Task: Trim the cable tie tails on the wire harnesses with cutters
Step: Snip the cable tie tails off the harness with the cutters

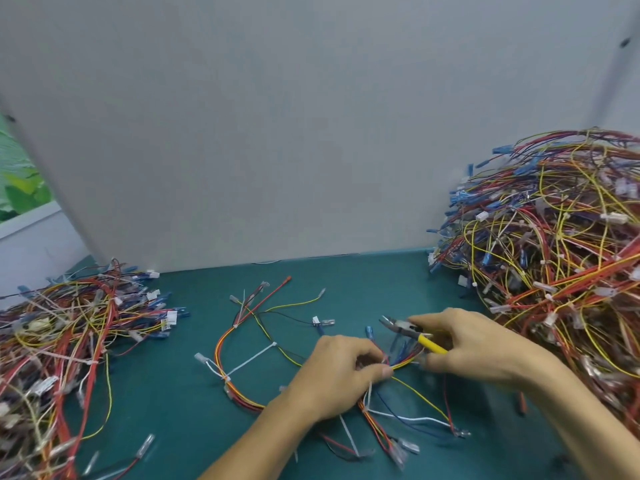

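The harness (246, 402) I'm on now lies in the middle of the green worktop (363, 282), right in front of me, w/ its wires spread out in a loop. Its long white tie tail (251, 359) sticks out across the loop, not cut yet. More white tails poke out under my left hand (332, 379), so I think this one is prob only just begun. My left hand's grip is pinched tight on a bunch of the harness's wires, thumb & fingers together on them. My right hand (464, 344) has its grip curled round the yellow handles of the cutters (414, 334). The cutters sit just above the wires, near my left fingers, but not on a tail yet. Their jaws look nearly together, but it's too blurry to tell for sure. On my left is a small heap (69, 327) of harnesses, low on the worktop. On my right is a big heap (554, 271), piled high by the grey board (311, 133). I can't tell which heap is done & which waits. My guess: the big one waits, so there's lots of work left.
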Available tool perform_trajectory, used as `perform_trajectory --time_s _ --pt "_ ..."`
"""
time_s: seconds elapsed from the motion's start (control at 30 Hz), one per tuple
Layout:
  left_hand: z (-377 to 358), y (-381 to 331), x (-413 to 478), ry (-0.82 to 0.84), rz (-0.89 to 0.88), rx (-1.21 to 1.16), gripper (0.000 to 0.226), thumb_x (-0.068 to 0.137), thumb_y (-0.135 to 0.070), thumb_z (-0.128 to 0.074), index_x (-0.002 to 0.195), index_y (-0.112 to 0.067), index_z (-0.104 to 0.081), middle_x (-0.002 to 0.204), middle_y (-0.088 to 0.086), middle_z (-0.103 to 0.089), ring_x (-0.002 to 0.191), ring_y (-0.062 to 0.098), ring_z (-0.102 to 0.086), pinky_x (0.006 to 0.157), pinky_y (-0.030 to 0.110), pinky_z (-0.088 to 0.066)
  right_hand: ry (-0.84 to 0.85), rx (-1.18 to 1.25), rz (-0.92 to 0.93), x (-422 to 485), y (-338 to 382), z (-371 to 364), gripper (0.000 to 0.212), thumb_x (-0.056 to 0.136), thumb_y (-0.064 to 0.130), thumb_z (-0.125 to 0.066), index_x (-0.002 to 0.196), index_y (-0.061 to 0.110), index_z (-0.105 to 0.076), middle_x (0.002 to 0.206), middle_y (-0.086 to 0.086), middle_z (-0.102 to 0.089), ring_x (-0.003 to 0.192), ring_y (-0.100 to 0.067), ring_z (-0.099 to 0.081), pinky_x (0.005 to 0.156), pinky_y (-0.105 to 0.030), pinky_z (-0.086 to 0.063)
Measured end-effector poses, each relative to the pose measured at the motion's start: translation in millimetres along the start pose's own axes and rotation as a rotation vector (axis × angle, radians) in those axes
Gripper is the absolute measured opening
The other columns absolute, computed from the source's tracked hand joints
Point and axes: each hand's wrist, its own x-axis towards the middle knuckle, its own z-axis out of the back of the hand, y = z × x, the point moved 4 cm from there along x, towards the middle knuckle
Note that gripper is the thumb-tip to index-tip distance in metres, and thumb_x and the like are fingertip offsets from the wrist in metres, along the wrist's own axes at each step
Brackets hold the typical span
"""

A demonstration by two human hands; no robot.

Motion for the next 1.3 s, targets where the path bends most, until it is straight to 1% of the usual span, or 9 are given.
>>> perform_trajectory --time_s 0.1,0.17,0.23,0.4,0.63,0.77,0.9,1.07,1.3 --pt "-4.8 8.7 -2.8 -0.100 0.057 -0.052 0.008 0.086 -0.029 -0.065 0.083 -0.023 -0.071 0.061 -0.020 -0.060 0.059 -0.003 -0.053 0.062 0.013 -0.040 0.056 -0.043 -0.012 -0.1 2.1 -0.7 0.059 0.065 0.037 -0.061 0.120 0.015 -0.055 0.105 -0.006 -0.068 0.100 -0.022 -0.062 0.089 -0.039 -0.050" --pt "-6.7 15.0 -6.3 -0.161 0.095 -0.116 0.006 0.084 -0.028 -0.066 0.080 -0.024 -0.068 0.065 -0.015 -0.064 0.059 0.000 -0.056 0.066 0.021 -0.048 0.036 -0.091 -0.020 -0.7 2.9 2.3 0.060 0.066 0.037 -0.064 0.122 0.021 -0.054 0.111 0.001 -0.065 0.104 -0.017 -0.059 0.091 -0.033 -0.049" --pt "-7.8 17.3 -8.6 -0.183 0.093 -0.142 0.008 0.084 -0.027 -0.067 0.076 -0.025 -0.066 0.065 -0.013 -0.065 0.058 0.000 -0.056 0.065 0.021 -0.047 0.005 -0.192 0.008 -0.6 4.2 7.0 0.048 0.069 0.035 -0.065 0.116 0.028 -0.058 0.099 0.010 -0.062 0.093 -0.011 -0.056 0.084 -0.029 -0.048" --pt "-5.5 18.9 -6.8 -0.172 0.099 -0.205 0.011 0.085 -0.025 -0.065 0.075 -0.027 -0.062 0.071 -0.009 -0.068 0.054 -0.001 -0.053 0.059 0.012 -0.041 0.017 -0.418 0.023 -3.4 2.7 15.1 0.010 0.075 0.027 -0.056 0.084 0.030 -0.055 0.087 0.006 -0.059 0.086 -0.016 -0.055 0.075 -0.037 -0.051" --pt "-4.9 20.4 -5.0 -0.128 0.129 -0.344 0.022 0.087 -0.013 -0.063 0.072 -0.029 -0.061 0.070 -0.006 -0.068 0.053 -0.001 -0.054 0.058 0.012 -0.041 -0.014 -0.535 -0.010 1.5 7.0 8.7 0.026 0.075 0.028 -0.053 0.060 0.047 -0.048 0.089 0.005 -0.057 0.088 -0.021 -0.060 0.060 -0.030 -0.041" --pt "-4.7 21.0 -4.5 -0.123 0.136 -0.361 0.021 0.087 -0.012 -0.064 0.073 -0.027 -0.061 0.073 -0.001 -0.070 0.053 0.001 -0.055 0.058 0.013 -0.043 -0.028 -0.526 0.014 4.5 7.0 3.6 0.024 0.078 0.028 -0.053 0.062 0.045 -0.048 0.091 0.004 -0.058 0.091 -0.021 -0.060 0.059 -0.030 -0.040" --pt "-5.5 21.8 -3.8 -0.118 0.139 -0.346 0.019 0.087 -0.014 -0.064 0.073 -0.027 -0.061 0.074 0.000 -0.071 0.053 0.001 -0.055 0.059 0.014 -0.043 -0.002 -0.499 0.037 5.7 7.3 0.9 0.022 0.077 0.025 -0.052 0.090 0.042 -0.059 0.095 0.005 -0.059 0.094 -0.023 -0.060 0.069 -0.034 -0.049" --pt "-6.5 22.7 -2.6 -0.114 0.138 -0.337 0.020 0.088 -0.014 -0.063 0.072 -0.026 -0.060 0.073 -0.001 -0.071 0.054 0.002 -0.056 0.059 0.015 -0.044 0.046 -0.479 0.058 6.1 7.2 -1.7 0.028 0.076 0.024 -0.053 0.095 0.043 -0.059 0.094 0.005 -0.060 0.093 -0.023 -0.060 0.069 -0.035 -0.051" --pt "-7.2 24.1 -1.6 -0.111 0.141 -0.333 0.021 0.088 -0.013 -0.063 0.071 -0.026 -0.060 0.072 0.000 -0.070 0.054 0.003 -0.057 0.060 0.018 -0.046 0.054 -0.512 0.111 7.9 6.9 -2.7 0.020 0.074 0.021 -0.052 0.078 0.041 -0.051 0.089 0.003 -0.059 0.090 -0.025 -0.059 0.072 -0.039 -0.051"
